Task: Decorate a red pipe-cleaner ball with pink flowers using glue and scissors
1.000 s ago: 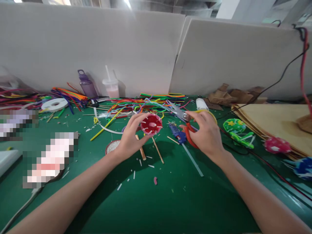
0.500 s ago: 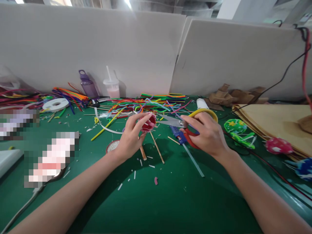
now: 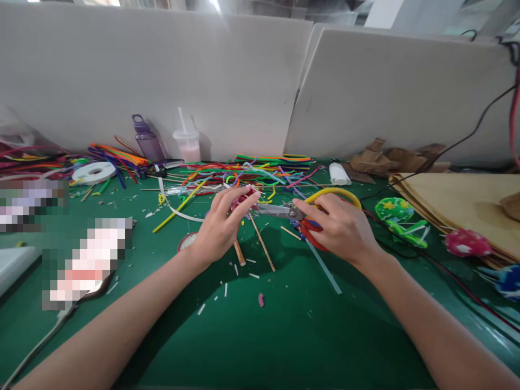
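Left hand (image 3: 219,230) grip pinching red craft piece (image 3: 242,199), right hand (image 3: 343,230) grip wrapped around scissors (image 3: 277,210), blades beside it

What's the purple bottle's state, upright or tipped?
Upright: the purple bottle stands on its base by the white partition, cap on top, beside the pink cup.

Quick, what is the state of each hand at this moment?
The left hand is closed, holding the red craft piece.
The right hand is closed, holding the scissors.
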The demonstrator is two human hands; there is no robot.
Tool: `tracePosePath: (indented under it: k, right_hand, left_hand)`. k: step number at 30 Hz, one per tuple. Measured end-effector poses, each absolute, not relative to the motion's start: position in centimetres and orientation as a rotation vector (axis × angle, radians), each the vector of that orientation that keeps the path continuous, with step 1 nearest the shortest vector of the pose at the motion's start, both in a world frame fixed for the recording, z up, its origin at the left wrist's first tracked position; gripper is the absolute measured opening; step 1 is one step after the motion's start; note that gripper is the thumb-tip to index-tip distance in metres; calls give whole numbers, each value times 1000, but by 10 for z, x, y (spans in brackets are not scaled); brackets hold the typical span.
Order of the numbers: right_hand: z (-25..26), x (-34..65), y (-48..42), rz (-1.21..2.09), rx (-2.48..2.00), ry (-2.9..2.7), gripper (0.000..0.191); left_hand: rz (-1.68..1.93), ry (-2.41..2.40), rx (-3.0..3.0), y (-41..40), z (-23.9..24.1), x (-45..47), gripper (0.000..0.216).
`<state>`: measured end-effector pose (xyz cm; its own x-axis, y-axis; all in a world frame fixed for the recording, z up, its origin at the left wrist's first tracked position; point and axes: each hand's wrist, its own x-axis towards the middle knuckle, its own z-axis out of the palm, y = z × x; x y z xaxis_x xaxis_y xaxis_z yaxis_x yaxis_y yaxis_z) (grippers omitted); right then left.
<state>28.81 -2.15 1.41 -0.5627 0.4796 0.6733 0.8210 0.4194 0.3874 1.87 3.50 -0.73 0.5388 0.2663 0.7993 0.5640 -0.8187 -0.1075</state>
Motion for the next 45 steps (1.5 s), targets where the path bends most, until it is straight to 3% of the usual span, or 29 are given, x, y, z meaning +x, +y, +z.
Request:
tracePosePath:
  k: [15, 35, 45]
  right_hand:
    - [15, 286, -26, -1079, -1151, -2220, 29]
    - [8, 288, -16, -740, -1279, -2148, 34]
    - [6, 278, -20, -805, -1271, -2183, 31]
  left_hand:
    - [-1147, -658, -2453, 37, -9, 18, 70]
    - [-1175, -740, -2474, 39, -7, 17, 68]
    - [-1086, -681, -2503, 38, -8, 16, 74]
